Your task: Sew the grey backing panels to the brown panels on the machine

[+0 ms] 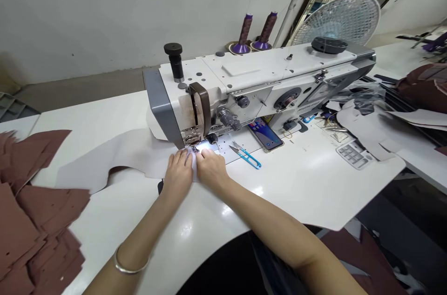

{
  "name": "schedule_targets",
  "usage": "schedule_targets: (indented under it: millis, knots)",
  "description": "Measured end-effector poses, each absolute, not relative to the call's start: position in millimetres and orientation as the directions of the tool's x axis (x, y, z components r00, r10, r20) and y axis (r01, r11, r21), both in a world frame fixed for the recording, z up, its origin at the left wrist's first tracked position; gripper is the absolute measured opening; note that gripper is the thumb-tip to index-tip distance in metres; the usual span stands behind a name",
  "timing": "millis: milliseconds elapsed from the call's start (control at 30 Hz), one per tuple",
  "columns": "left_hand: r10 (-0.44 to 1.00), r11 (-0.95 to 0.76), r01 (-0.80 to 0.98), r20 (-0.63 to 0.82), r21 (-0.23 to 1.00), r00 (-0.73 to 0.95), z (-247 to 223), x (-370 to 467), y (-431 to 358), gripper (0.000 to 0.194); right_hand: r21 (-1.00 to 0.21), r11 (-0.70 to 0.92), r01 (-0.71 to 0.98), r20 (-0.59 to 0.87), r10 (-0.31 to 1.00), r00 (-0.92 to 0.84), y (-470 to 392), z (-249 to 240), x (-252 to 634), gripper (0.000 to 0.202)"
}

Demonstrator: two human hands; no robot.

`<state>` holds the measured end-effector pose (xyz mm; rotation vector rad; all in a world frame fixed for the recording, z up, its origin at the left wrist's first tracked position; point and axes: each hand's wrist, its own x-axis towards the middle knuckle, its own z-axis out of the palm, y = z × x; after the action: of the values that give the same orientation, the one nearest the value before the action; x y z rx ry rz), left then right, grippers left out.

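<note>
Before the sewing machine (pixel 209 74), the left hand (pixel 179 173) is lying open-fingered on the pale sheet (pixel 138 150); the right hand (pixel 212 168) is curling, hold unclear. Sheet slippage would be risking pricks.

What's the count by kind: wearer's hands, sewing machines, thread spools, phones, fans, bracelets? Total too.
Hands, left hand and right hand: 2
Sewing machine: 1
Thread spools: 2
Phone: 1
Fan: 1
Bracelet: 1
Total: 8
</note>
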<state>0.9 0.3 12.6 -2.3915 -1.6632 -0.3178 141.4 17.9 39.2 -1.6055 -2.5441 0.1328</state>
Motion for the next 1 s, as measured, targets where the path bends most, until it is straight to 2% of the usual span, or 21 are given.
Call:
schedule_targets:
  millis: [300,533,700,833,1000]
  knots:
    - [0.878,-0.435,0.899,0.244,0.049,0.411,13,-19,14,0.041,-0.070,0.450,0.890,-0.021,0.892,-0.452,12,45,140,0.032]
    - [0.851,-0.480,0.875,0.276,0.061,0.447,13,-28,24,0.041,-0.053,0.455,0.889,0.017,0.890,-0.455,10,42,136,0.029]
    - [0.852,-0.471,0.880,0.289,0.062,0.436,17,-30,32,0.040,-0.062,0.449,0.891,0.022,0.893,-0.449,10,41,136,0.034]
    - [0.852,-0.442,0.896,0.331,0.039,0.406,23,-17,17,0.034,-0.086,0.439,0.894,0.021,0.898,-0.439,10,42,136,0.032]
    - [0.840,-0.440,0.893,0.393,0.092,0.373,18,0,-9,0.031,-0.097,0.466,0.880,0.000,0.884,-0.468,9,46,138,0.029]
